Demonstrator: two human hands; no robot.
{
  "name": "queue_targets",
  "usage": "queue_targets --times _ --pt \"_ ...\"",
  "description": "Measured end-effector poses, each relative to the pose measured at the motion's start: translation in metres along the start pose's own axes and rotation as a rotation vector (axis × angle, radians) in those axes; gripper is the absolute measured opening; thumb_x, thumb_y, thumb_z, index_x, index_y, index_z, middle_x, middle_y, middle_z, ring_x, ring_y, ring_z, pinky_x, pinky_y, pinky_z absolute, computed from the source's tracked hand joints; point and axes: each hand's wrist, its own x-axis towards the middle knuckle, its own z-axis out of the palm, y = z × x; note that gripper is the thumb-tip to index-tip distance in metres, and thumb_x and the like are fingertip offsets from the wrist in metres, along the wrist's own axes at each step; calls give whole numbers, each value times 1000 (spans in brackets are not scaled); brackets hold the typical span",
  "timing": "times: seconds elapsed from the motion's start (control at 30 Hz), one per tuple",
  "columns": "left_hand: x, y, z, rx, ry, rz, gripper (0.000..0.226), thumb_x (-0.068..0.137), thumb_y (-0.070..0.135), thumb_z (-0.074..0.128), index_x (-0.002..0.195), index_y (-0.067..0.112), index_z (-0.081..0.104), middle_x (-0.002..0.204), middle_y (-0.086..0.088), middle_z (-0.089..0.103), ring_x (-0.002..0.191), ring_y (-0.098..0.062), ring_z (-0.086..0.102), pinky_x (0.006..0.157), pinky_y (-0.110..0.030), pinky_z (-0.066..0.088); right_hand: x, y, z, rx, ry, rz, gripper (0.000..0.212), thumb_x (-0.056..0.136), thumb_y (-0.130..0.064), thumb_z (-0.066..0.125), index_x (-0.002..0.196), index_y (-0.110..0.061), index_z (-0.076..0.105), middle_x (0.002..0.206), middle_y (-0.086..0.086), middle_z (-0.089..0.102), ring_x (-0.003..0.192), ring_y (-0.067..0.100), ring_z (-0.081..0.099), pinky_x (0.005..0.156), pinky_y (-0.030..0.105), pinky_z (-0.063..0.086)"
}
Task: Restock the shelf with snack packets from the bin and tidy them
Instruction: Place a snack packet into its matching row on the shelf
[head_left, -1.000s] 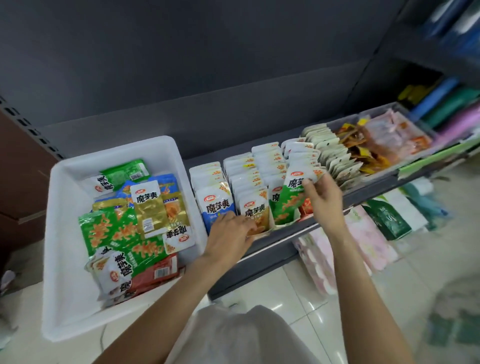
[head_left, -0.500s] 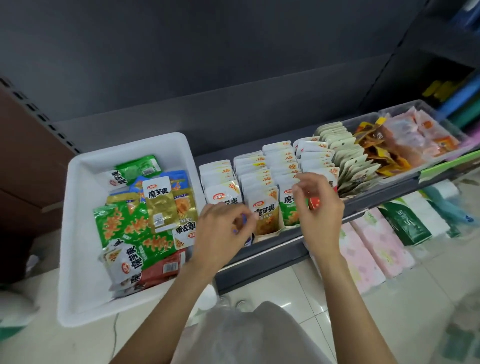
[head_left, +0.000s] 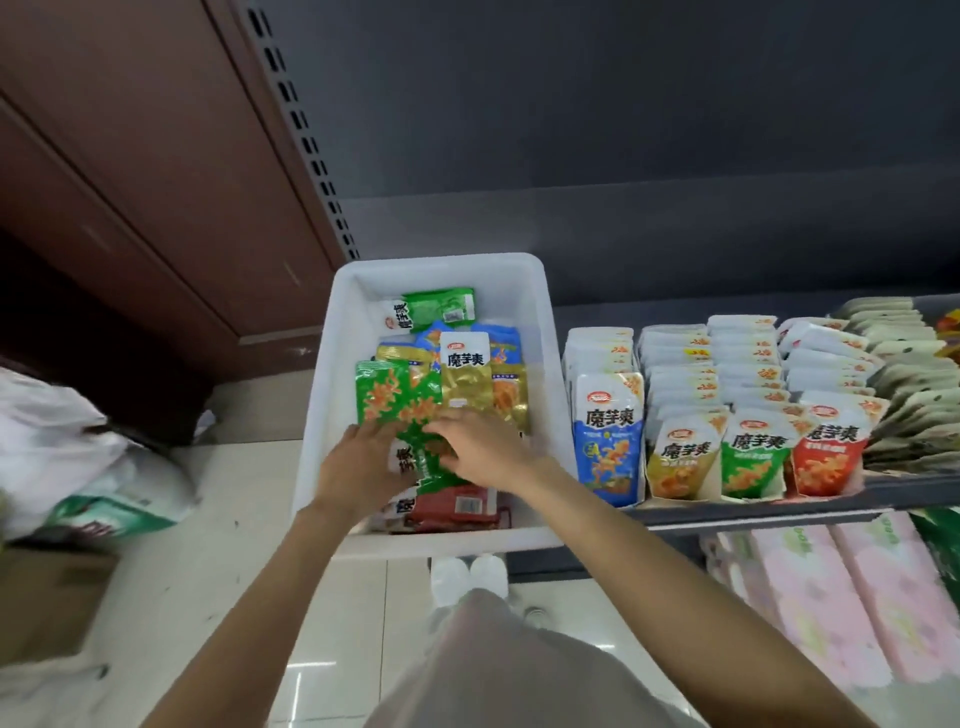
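both hands in bin (head_left: 550, 332) | left hand (head_left: 358, 467) and right hand (head_left: 478, 447) flank green packet (head_left: 415, 431), fingers spread, grip unclear | packet lies lengthwise between palms | shelf (head_left: 779, 512) rightward

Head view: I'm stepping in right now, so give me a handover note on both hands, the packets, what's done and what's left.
Left hand and right hand: both in the white bin, on the green packets; a firm grip cannot be told.
Shelf rows: blue, yellow, green and red fronts stand upright in line.
Done: rows look tidy.
Left: the bin holds green, gold, blue and red packets to move over.
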Motion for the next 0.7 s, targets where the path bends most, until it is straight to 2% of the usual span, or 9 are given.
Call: queue_targets --times 0.1,0.23,0.33,0.4,0.43,0.5,0.57,0.6,0.7 --pt "7 5 2 186 -95 46 84 75 49 70 144 25 27 143 -1 33 132 -24 29 107 -38 33 22 0 13 -243 -180 2 79 80 -25 73 144 -10 31 150 13 30 129 29 39 107 41 37" --pt "12 11 2 210 -23 71 80 77 41 71 143 30 28 137 -1 40 130 -23 32 105 -37 32 29 2 11 -316 -149 60 89 76 -35 75 144 -5 26 141 13 42 132 28 35 113 39 22" --pt "11 10 1 -117 406 197 61 73 15 74 129 20 51 124 -6 52 116 -25 45 99 -38 41 26 11 9 -211 -27 161 67 80 -41 69 135 -13 42 126 9 58 119 25 50 101 38 36" --pt "7 11 -2 -421 683 224 48 73 8 68 120 13 58 117 -7 57 109 -19 47 98 -23 38 22 18 9 38 153 280 40 89 -35 62 123 -16 53 107 4 66 94 20 62 85 34 48" --pt "4 13 -5 -560 714 184 43 76 6 66 119 12 58 117 -4 57 109 -13 47 96 -15 35 18 19 7 217 251 351 30 91 -32 60 116 -16 58 98 1 67 81 15 62 78 33 50" --pt "-2 21 -14 -904 583 16 41 82 5 66 121 15 57 119 0 58 107 -6 51 90 -11 38 12 22 0 583 421 470 21 91 -29 60 98 -9 62 88 2 66 75 16 60 74 35 49" --pt "-6 30 -23 -1251 312 -115 41 85 10 66 124 18 54 119 4 59 108 -8 56 82 -13 44 3 19 -11 854 502 531 26 90 -28 62 94 -3 61 92 9 67 85 25 62 77 39 49" --pt "-9 35 -29 -1360 206 -121 39 87 13 65 123 19 54 117 6 60 107 -9 57 78 -12 45 -4 15 -17 974 519 523 26 89 -27 63 95 -2 61 92 10 67 84 27 63 76 39 51" --pt "-18 49 -40 -1368 50 45 27 88 13 63 114 17 61 106 9 68 98 -8 64 72 -13 50 -35 4 -36 1195 494 442 13 91 -17 61 94 -4 62 81 3 63 66 9 58 55 16 45"
